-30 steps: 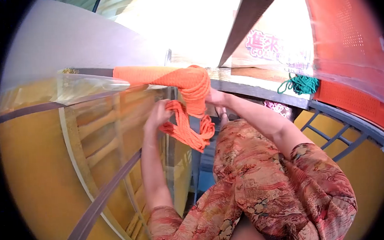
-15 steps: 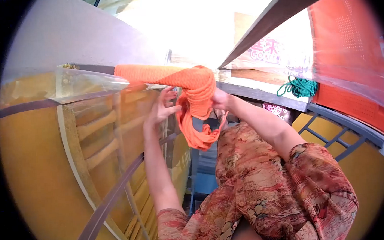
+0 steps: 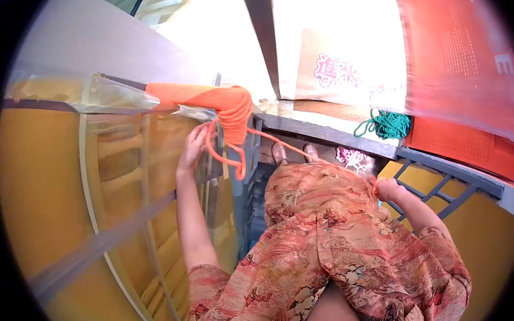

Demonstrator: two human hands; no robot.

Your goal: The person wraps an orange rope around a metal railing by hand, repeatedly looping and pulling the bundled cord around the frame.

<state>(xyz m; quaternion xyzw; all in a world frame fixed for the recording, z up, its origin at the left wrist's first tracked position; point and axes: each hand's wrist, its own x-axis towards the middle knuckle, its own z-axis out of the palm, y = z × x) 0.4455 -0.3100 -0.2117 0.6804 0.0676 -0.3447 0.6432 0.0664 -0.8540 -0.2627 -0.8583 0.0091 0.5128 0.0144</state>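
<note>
Orange cord (image 3: 232, 113) is wound in tight turns around a horizontal bar and its bent end. A loose loop of the cord (image 3: 213, 153) hangs below the wrapping on its left side. My left hand (image 3: 192, 147) is raised beside that loop, fingers stretched up toward it; whether the fingertips touch the cord cannot be made out. From the wrapping, a single strand (image 3: 302, 151) runs down to the right across my front. My right hand (image 3: 389, 189) is closed on the far part of this strand, out at my right side, with a little orange cord showing at the fist.
A bundle of green cord (image 3: 388, 124) lies on the ledge at right, beside a red perforated panel (image 3: 466, 145). Pink and white cord (image 3: 353, 156) lies lower down near my feet. Grey metal railing (image 3: 442, 189) stands right, and clear sheeting over yellow panels (image 3: 46, 187) at left.
My right hand has moved from the wrapping far down to the right, drawing the strand out. The hanging bunch of orange cord has shrunk to a loop. My left hand stays near the wrapping.
</note>
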